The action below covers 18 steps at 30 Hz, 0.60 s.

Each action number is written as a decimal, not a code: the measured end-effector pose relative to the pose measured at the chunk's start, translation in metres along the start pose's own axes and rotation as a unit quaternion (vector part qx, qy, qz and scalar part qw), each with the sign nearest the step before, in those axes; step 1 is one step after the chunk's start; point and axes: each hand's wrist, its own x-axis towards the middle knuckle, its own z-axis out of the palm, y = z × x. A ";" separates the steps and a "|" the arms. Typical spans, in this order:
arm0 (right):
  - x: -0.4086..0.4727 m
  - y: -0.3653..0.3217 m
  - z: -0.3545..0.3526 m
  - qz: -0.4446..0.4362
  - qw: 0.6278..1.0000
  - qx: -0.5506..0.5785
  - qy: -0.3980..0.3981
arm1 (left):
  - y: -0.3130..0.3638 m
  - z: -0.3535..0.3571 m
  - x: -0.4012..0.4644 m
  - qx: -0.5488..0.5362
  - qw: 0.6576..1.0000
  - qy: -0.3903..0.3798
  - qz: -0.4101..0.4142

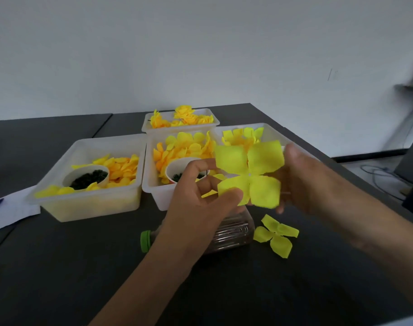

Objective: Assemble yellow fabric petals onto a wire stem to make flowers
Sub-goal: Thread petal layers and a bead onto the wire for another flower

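A four-lobed pale yellow fabric petal piece (250, 172) is held up flat above the table between both hands. My left hand (196, 198) pinches its lower left lobe with thumb and fingers. My right hand (304, 180) sits behind its right side, fingers hidden by the fabric. A thin dark wire (208, 172) shows just left of the piece, near my left fingers. A second petal piece (275, 235) of the same pale yellow lies flat on the table below.
A clear plastic bottle (231, 231) with a green cap lies on its side under my hands. Several white tubs (88, 203) behind hold yellow petals, paper cups of dark green bits and finished flowers (184, 117). White paper and a blue pen lie at the far left.
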 end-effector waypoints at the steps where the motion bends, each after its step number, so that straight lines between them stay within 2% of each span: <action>1: -0.006 -0.001 0.007 -0.018 1.000 -0.011 -0.013 | 0.001 -0.001 -0.001 -0.014 1.000 -0.004 -0.002; 3: -0.016 -0.003 0.015 -0.041 0.999 -0.006 -0.023 | 0.002 -0.004 -0.003 -0.037 0.999 -0.014 -0.009; 6: -0.018 -0.003 0.023 -0.021 1.000 0.016 -0.016 | -0.002 -0.007 -0.006 -0.016 1.000 -0.016 -0.001; 8: -0.018 -0.003 0.026 0.004 1.000 0.024 0.001 | -0.006 -0.011 -0.011 0.079 0.995 0.010 0.066; 9: -0.017 -0.002 0.027 0.011 0.999 0.032 0.009 | -0.006 -0.014 -0.013 0.161 0.979 0.020 0.125; 10: -0.016 -0.002 0.027 0.017 0.999 0.041 0.015 | -0.006 -0.018 -0.015 0.258 0.948 0.018 0.184; 12: -0.015 -0.001 0.028 0.033 0.998 0.059 0.018 | -0.010 -0.026 -0.013 0.448 0.847 0.002 0.286; 13: -0.015 0.000 0.028 0.042 0.996 0.071 0.013 | -0.012 -0.029 -0.011 0.511 0.797 0.003 0.321; 14: -0.015 0.001 0.029 0.052 0.995 0.087 0.004 | -0.015 -0.030 -0.009 0.545 0.763 0.011 0.348; 18: -0.017 0.003 0.037 0.080 0.987 0.133 -0.049 | -0.020 -0.031 -0.006 0.542 0.710 0.060 0.447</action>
